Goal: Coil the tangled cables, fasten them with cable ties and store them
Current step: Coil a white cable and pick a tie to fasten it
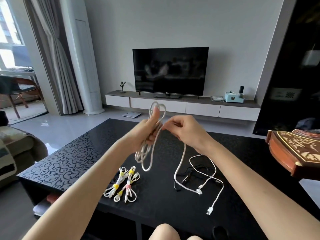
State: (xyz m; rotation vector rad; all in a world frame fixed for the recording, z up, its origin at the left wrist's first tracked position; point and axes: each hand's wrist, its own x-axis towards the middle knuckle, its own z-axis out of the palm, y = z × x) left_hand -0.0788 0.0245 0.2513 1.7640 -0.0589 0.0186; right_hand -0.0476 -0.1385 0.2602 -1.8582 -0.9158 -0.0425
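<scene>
Risks, largest first. The white cable coil (142, 154) hangs from my left hand (149, 129), which grips its loops with the thumb laid up along them. The loops are uneven, so they may slide out below the grip if the thumb eases. My right hand (183, 130), just beside the left, pinches the cable's free run (181, 160). That run drops below my right grip into the loose black and white cables (199, 172). In my judgement a pull on the run could drag that tangle with it, or catch its end among those strands.

Surroundings, largest first. The black coffee table (69, 161) lies beneath both grips. A carved wooden zither (294, 153) juts in well to the right. Tied cable bundles (123, 183) with yellow and pink ties lie below my left grip. A USB plug (209, 210) lies nearest me. Only the tangle obstructs coiling.
</scene>
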